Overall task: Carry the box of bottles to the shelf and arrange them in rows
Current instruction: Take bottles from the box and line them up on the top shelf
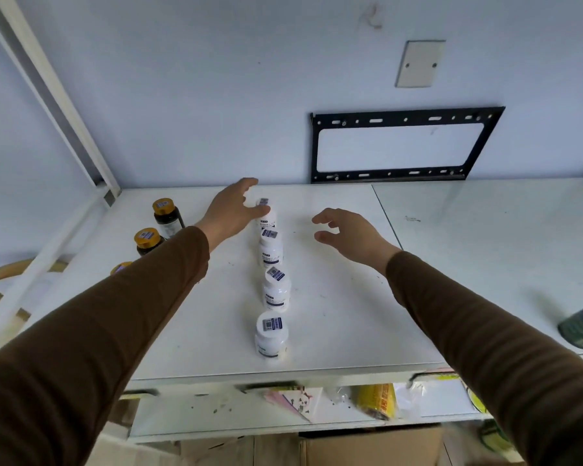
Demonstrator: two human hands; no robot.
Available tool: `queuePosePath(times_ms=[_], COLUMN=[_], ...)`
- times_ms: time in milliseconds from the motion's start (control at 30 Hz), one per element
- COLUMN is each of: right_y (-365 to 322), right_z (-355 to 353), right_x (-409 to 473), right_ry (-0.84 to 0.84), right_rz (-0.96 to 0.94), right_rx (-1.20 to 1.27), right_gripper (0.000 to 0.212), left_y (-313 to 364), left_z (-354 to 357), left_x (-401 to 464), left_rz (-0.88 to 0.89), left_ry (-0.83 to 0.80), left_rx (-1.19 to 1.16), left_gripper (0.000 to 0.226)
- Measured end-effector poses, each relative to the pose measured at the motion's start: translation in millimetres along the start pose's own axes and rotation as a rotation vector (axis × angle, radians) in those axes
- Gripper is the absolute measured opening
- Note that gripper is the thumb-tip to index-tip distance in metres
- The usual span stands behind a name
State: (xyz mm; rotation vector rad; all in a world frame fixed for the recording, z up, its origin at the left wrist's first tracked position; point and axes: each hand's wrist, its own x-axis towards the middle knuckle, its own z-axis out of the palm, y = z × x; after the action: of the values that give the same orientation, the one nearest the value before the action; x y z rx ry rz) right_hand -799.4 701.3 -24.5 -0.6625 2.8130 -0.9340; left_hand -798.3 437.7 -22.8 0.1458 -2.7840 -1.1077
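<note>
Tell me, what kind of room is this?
Probably a storeroom or back room, not a tidy shop. Labelled white bottles and amber jars stand on a plain white metal shelf, with a cardboard box below and a bare wall bracket.
</note>
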Motion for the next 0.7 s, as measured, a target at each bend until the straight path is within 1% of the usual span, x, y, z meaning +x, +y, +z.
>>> queuePosePath(times_ms=[167,333,500,700], right_y=[-8,-18,-26,-26], right_z=[-9,-15,-10,-3], right_x=[-29,-78,-162,-278], right_ry=[0.056,0.102,0.143,0.151], right_rz=[-0.02,-0.017,0.001,0.068], right_rx=[-0.029,-0.072,-0.1,-0.093], right_gripper=[0.034,0.038,0.04,0.044], left_y=[12,32,53,76], left_z=[-16,-22,-12,20], left_x=[-41,-101,-190,-285], left_rz=[0.079,0.173,0.299,0.385], left_ry=[0.055,0.055,0.04,-0.044], left_rx=[0.074,0.067,0.141,0.099], left_gripper=[0.06,0.052,0.05,0.051])
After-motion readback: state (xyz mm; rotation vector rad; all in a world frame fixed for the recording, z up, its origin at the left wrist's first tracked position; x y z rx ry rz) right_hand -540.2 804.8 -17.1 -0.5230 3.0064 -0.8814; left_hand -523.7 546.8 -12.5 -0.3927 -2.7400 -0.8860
